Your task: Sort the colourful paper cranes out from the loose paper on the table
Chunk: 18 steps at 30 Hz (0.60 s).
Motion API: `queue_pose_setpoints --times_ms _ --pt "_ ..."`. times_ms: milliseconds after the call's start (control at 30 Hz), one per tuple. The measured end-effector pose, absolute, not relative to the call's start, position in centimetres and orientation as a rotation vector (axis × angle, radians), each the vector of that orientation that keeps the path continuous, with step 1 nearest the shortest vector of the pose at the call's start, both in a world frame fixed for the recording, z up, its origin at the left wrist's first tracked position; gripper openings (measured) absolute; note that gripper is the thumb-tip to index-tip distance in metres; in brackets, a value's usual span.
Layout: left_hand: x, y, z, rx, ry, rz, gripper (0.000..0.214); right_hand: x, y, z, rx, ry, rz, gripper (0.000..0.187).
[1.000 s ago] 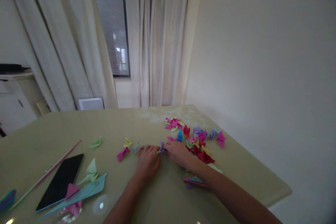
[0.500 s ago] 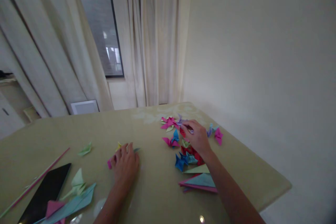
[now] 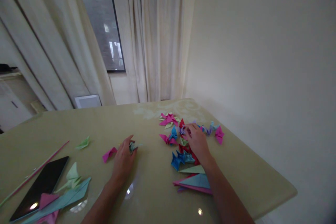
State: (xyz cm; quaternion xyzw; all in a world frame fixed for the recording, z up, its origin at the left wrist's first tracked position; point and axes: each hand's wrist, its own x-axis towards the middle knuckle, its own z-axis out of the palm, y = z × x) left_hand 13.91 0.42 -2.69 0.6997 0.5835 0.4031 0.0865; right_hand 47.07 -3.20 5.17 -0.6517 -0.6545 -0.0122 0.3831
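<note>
My left hand point(image 3: 124, 159) rests on the table, its thumb and fingers curled around a pale blue-green paper crane point(image 3: 133, 146). Just left of it lies a pink folded paper piece point(image 3: 109, 154), and a bit of yellow paper shows behind the knuckles. Over the cluster at the right, my right hand point(image 3: 197, 142) has its fingertips pinched down at a purple paper crane point(image 3: 181, 131); the fingers partly cover it. Around that hand are a blue crane point(image 3: 173, 133), dark blue folded paper point(image 3: 177, 161), red folded paper point(image 3: 183, 148) and a pink crane point(image 3: 219, 134).
Flat folded paper strips point(image 3: 195, 181) lie beside my right forearm. At the left are a black phone or tablet point(image 3: 43, 185), a thin pink stick point(image 3: 39, 169), a light green crane point(image 3: 72, 178) and a long teal fold point(image 3: 67, 197). A wall bounds the table point(image 3: 152, 196) at right.
My left hand has turned and drawn back slightly, uncovering the pink piece and closing around the pale blue-green crane. My right hand has lowered onto the cluster.
</note>
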Motion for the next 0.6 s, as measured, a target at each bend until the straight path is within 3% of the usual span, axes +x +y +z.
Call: queue_pose_setpoints --times_ms 167,333,500,600 --pt "15.8 -0.6 -1.7 1.970 1.391 1.402 0.052 43.5 -4.9 5.0 -1.309 -1.681 0.191 0.016" --pt "18.2 -2.1 -2.2 1.789 1.036 1.411 0.058 39.1 -5.9 4.1 -1.094 -1.771 0.562 0.029" --pt "18.9 -2.9 -2.2 1.930 0.907 1.315 0.055 38.1 -6.1 3.4 -1.078 -1.756 0.665 0.009" --pt "18.0 -2.4 -0.9 2.144 1.075 1.405 0.050 39.1 -5.7 3.6 -1.093 -1.656 0.609 0.008"
